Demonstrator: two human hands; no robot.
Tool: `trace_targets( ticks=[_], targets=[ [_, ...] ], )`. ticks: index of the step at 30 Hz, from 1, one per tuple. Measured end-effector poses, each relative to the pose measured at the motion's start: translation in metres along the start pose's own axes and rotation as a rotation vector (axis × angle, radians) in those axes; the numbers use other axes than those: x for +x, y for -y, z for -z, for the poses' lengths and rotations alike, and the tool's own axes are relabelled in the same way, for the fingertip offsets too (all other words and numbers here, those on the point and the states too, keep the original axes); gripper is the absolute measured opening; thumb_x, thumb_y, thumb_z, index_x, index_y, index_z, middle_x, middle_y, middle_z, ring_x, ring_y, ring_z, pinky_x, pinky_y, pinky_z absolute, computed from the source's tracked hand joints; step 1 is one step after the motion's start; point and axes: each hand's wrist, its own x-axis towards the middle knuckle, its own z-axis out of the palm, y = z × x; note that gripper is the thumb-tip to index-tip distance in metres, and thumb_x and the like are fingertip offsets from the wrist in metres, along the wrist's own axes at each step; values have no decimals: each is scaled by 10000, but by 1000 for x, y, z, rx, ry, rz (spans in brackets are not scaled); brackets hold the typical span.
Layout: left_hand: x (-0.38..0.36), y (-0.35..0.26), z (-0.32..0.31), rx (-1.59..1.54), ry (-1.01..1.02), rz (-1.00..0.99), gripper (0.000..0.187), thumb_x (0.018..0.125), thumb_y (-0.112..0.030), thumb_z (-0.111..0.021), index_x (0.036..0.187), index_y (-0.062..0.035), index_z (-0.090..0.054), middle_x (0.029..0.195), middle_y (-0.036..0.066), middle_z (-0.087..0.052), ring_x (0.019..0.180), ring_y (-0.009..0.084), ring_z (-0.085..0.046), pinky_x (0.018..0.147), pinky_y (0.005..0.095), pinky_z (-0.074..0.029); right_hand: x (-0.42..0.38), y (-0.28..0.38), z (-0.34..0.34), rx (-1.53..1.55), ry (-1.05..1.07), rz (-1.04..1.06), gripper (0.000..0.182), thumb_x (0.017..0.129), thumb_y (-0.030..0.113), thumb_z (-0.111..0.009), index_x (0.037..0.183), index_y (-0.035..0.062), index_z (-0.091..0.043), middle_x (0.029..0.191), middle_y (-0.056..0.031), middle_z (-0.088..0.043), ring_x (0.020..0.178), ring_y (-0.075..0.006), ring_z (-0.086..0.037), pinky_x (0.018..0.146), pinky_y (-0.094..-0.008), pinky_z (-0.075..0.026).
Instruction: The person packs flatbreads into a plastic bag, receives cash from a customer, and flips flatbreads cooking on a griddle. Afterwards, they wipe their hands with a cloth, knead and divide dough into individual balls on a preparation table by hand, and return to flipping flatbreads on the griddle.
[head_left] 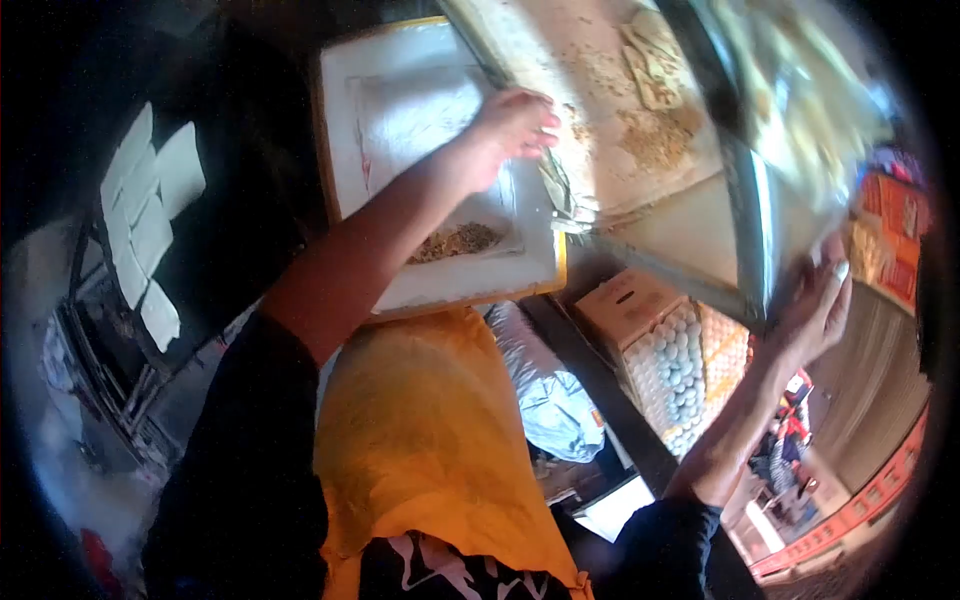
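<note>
My left hand [515, 128], its fingers curled, is at the near left edge of a large tray [600, 60] with brown crumbs and some pale flat pieces on it. Whether it grips that edge is unclear. My right hand [815, 310] is at the lower right corner of a glass-sided case [758, 230], thumb and fingers closed around something I cannot make out. Below my left forearm is a white foam box [400, 290] with a yellow edge and brown crumbs [460, 242] at its bottom.
Stacked trays of eggs [675, 365] and a cardboard box [625, 305] stand below the case. A silvery bag [550, 400] lies beside my orange apron [420, 430]. White rectangular pieces [140, 230] are at the left, orange crates [890, 230] at the right.
</note>
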Motion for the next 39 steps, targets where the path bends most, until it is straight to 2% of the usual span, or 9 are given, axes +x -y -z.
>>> trace_targets(
  ticks=[4,8,9,11,13,15,23,29,39],
  targets=[
    [47,30,-15,-81,-5,118,282,906,-254,-637,1126,-91,-569,1109,91,-642,1010,224,-642,889,389,-492,0,5,-26,-307,142,348,312,978,59,-528,1268,-55,-534,1299,-147,-556,1193,-199,-523,1032,-324,-407],
    [102,19,-45,-121,-17,168,214,916,-211,-556,1101,-105,-546,944,43,-599,862,176,-619,733,338,-504,-11,28,-32,-338,85,124,342,981,58,-536,1305,-50,-509,1227,-139,-605,1066,-164,-586,935,-270,-466],
    [117,11,-54,-93,-37,207,280,937,-257,-596,1173,-109,-561,1070,80,-640,976,208,-632,860,388,-507,-14,30,-27,-268,87,92,347,981,77,-544,1304,-44,-512,1251,-142,-586,1099,-173,-569,954,-295,-459],
    [158,17,-64,-148,66,153,361,933,-268,-607,1224,-66,-536,1085,93,-638,967,220,-632,843,397,-517,-14,46,-32,-208,50,84,352,981,97,-552,1303,-38,-515,1276,-145,-566,1132,-183,-551,973,-321,-451],
    [175,3,-75,-113,101,138,371,929,-260,-605,1232,-61,-528,1094,96,-635,978,222,-629,852,398,-516,-9,79,-51,-388,211,169,382,945,124,-587,1292,-25,-529,1395,-190,-434,1317,-284,-403,1094,-424,-339],
    [163,-17,-62,5,119,125,381,925,-252,-602,1241,-56,-520,1102,99,-632,988,224,-627,860,399,-514,-11,95,-70,-492,267,280,367,916,143,-610,1234,-35,-561,1351,-220,-466,1294,-357,-427,1067,-462,-361],
    [32,-157,38,771,384,-588,424,909,-221,-593,1275,-36,-488,1137,112,-620,1030,232,-616,895,405,-507,-57,176,-247,-626,270,278,407,850,156,-714,1215,15,-602,1364,-261,-454,1239,-426,-464,1025,-478,-410],
    [-61,-139,51,874,380,-869,458,897,-198,-587,1301,-21,-464,1163,122,-611,1062,238,-608,921,409,-502,-134,205,-212,-679,317,313,407,809,120,-746,1187,27,-628,1321,-262,-492,1226,-419,-478,1024,-478,-412],
    [29,-87,133,199,63,-57,517,878,-158,-575,1345,4,-424,1207,137,-595,1114,249,-595,964,416,-494,-147,195,-161,-663,293,340,604,802,237,-768,1307,-11,-546,1399,-254,-422,1271,-396,-436,1052,-470,-362]
  ],
)
